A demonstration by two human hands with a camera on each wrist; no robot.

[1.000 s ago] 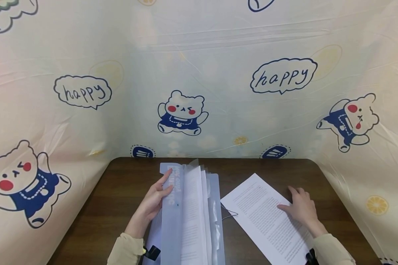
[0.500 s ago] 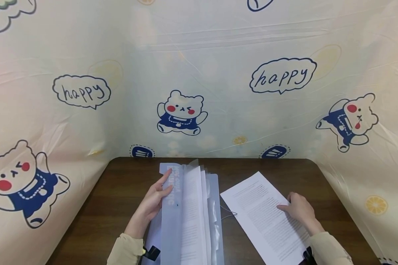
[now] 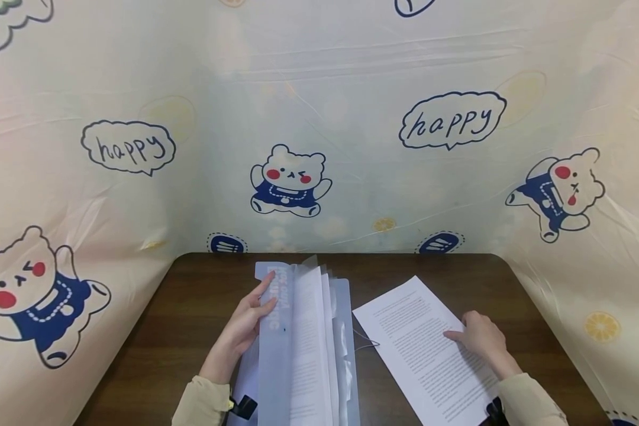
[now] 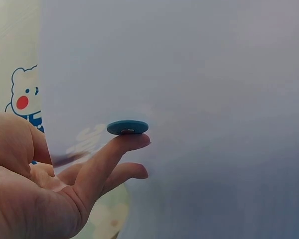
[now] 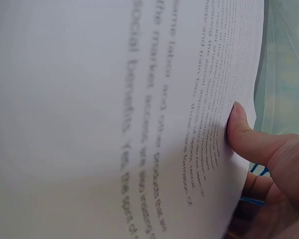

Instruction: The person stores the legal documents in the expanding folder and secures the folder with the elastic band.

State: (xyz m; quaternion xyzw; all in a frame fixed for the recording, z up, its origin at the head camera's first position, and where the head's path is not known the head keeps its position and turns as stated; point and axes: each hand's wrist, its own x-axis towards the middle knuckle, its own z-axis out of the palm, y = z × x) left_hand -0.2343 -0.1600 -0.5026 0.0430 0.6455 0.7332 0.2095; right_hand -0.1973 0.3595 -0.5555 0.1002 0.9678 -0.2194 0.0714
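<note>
A light blue document folder (image 3: 275, 367) stands partly open on the table, with printed papers (image 3: 310, 343) and clear dividers fanned inside. My left hand (image 3: 245, 322) holds its cover near the far left edge, thumb in front and other fingers behind. In the left wrist view, a round teal button (image 4: 128, 128) on the folder's surface sits right at one fingertip. To the right, my right hand (image 3: 484, 340) pinches a printed sheet of paper (image 3: 415, 340) at its right edge. The right wrist view shows the thumb (image 5: 241, 132) on the printed side and the other fingers behind the sheet.
A thin string (image 3: 367, 340) loops out from the folder's right side toward the sheet. The dark wooden table (image 3: 154, 349) is enclosed by a pale curtain (image 3: 351, 118) printed with bears. A black strap piece (image 3: 244, 407) sits at the left wrist.
My right hand's spread fingers have curled under the sheet's edge and now pinch it. The sheet has shifted slightly, its far corner to the right. My left hand and the folder hold still.
</note>
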